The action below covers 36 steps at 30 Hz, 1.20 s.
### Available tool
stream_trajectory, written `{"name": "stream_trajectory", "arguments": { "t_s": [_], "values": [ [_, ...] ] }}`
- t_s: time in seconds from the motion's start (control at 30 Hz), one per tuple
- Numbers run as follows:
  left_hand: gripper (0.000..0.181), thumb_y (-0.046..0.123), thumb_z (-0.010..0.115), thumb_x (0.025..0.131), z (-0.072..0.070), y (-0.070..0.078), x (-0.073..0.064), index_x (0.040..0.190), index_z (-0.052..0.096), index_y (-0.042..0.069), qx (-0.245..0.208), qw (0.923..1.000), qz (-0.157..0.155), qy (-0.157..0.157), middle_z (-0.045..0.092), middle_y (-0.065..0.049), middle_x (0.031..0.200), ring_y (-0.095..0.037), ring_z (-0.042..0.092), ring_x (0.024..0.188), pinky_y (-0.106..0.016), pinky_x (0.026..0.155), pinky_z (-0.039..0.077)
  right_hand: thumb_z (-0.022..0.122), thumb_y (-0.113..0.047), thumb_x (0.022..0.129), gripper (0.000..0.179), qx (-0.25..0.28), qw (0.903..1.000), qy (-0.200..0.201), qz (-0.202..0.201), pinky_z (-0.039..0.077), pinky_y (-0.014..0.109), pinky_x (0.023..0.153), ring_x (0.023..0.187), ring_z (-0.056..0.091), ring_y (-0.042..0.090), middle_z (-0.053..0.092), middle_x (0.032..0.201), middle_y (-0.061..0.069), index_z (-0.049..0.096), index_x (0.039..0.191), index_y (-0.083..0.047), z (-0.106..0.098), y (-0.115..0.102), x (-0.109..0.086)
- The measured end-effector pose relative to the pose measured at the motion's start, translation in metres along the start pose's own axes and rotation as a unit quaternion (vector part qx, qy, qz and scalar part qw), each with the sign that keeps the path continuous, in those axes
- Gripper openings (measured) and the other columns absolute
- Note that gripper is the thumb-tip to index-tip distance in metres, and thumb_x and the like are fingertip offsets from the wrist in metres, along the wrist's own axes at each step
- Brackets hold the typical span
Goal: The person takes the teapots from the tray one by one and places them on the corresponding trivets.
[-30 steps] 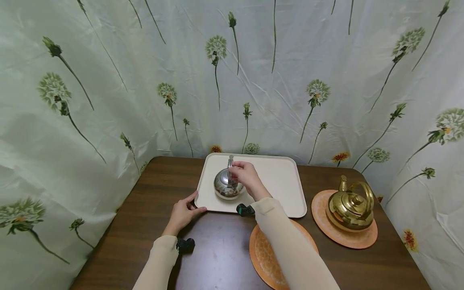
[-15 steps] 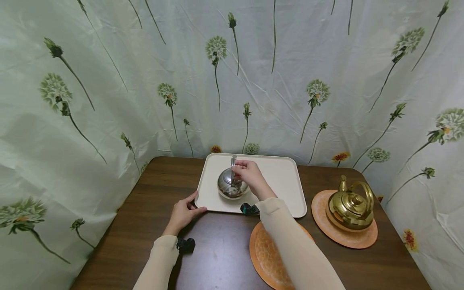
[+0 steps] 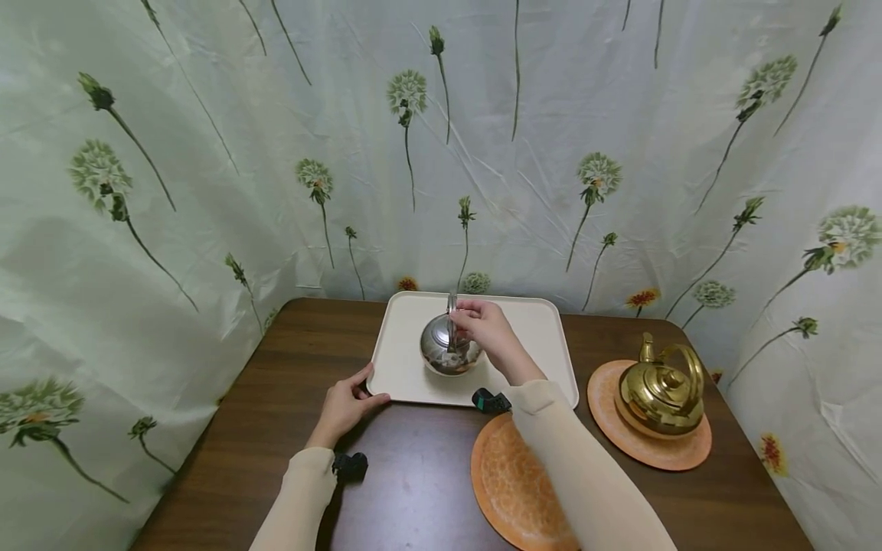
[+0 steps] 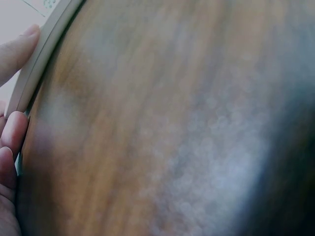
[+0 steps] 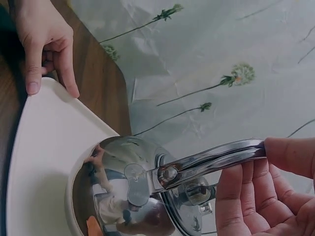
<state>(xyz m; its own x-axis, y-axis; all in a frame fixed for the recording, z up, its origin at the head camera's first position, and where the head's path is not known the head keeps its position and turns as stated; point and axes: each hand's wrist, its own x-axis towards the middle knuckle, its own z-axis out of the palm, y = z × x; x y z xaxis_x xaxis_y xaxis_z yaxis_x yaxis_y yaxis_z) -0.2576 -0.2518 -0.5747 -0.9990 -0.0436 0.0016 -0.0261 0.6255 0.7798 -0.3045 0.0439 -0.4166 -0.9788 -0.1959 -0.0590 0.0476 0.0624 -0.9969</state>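
A shiny steel kettle (image 3: 436,350) with an upright loop handle is over the left half of a cream tray (image 3: 540,337). My right hand (image 3: 494,330) grips the handle from its right side; in the right wrist view the thumb and fingers (image 5: 248,196) wrap the end of the metal handle (image 5: 216,160). At the tray's near left corner is my left hand (image 3: 344,405), pinching the rim. The left wrist view shows its fingers (image 4: 15,132) against the outer edge of the tray rim (image 4: 42,59).
A brass kettle (image 3: 658,398) stands on an orange round placemat (image 3: 678,453) at the right of the brown wooden table (image 3: 255,444). A second orange placemat (image 3: 510,467) lies in front of the tray, partly under my right sleeve. Behind the table hangs a flowered curtain (image 3: 372,153).
My right hand has carried the steel kettle a little to the right over the tray. The left hand keeps its place at the corner.
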Motion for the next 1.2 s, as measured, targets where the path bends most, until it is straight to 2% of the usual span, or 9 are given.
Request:
{"name": "stream_trajectory", "arguments": {
  "t_s": [0.2, 0.5, 0.87, 1.2],
  "values": [
    [0.085, 0.034, 0.092, 0.087, -0.001, 0.001, 0.000, 0.159, 0.052, 0.015, -0.002, 1.0000, -0.002, -0.002, 0.063, -0.002, 0.074, -0.013, 0.054, 0.071, -0.025, 0.062, 0.042, 0.062, -0.006, 0.108, 0.035, -0.016, 0.9997, -0.009, -0.013, 0.057, 0.021, 0.078, 0.082, 0.064, 0.004, 0.073, 0.111, 0.013, 0.060, 0.137, 0.011, -0.009, -0.006, -0.012],
    [0.085, 0.033, 0.092, 0.086, 0.000, 0.003, -0.002, 0.159, 0.052, 0.014, -0.004, 1.0000, -0.005, -0.003, 0.062, -0.002, 0.074, -0.014, 0.054, 0.071, -0.025, 0.062, 0.041, 0.063, -0.006, 0.107, 0.036, -0.020, 0.9992, -0.018, -0.030, 0.057, 0.020, 0.078, 0.084, 0.064, 0.004, 0.072, 0.104, 0.002, 0.059, 0.138, 0.012, -0.019, -0.014, -0.032],
    [0.085, 0.034, 0.092, 0.087, -0.001, 0.002, -0.002, 0.160, 0.051, 0.015, 0.001, 1.0000, -0.005, -0.005, 0.063, -0.002, 0.075, -0.013, 0.054, 0.071, -0.025, 0.063, 0.042, 0.063, -0.006, 0.107, 0.036, -0.019, 0.9979, -0.032, -0.054, 0.058, 0.022, 0.079, 0.085, 0.065, 0.004, 0.073, 0.106, 0.002, 0.058, 0.137, 0.012, -0.028, -0.024, -0.052],
    [0.087, 0.036, 0.092, 0.087, 0.000, 0.001, 0.000, 0.160, 0.051, 0.014, 0.000, 1.0000, -0.004, -0.007, 0.063, -0.003, 0.076, -0.013, 0.053, 0.071, -0.025, 0.063, 0.042, 0.064, -0.007, 0.106, 0.033, -0.030, 0.9966, -0.049, -0.059, 0.058, 0.023, 0.081, 0.085, 0.065, 0.003, 0.071, 0.100, -0.003, 0.058, 0.133, 0.012, -0.040, -0.025, -0.070]
  ]
}}
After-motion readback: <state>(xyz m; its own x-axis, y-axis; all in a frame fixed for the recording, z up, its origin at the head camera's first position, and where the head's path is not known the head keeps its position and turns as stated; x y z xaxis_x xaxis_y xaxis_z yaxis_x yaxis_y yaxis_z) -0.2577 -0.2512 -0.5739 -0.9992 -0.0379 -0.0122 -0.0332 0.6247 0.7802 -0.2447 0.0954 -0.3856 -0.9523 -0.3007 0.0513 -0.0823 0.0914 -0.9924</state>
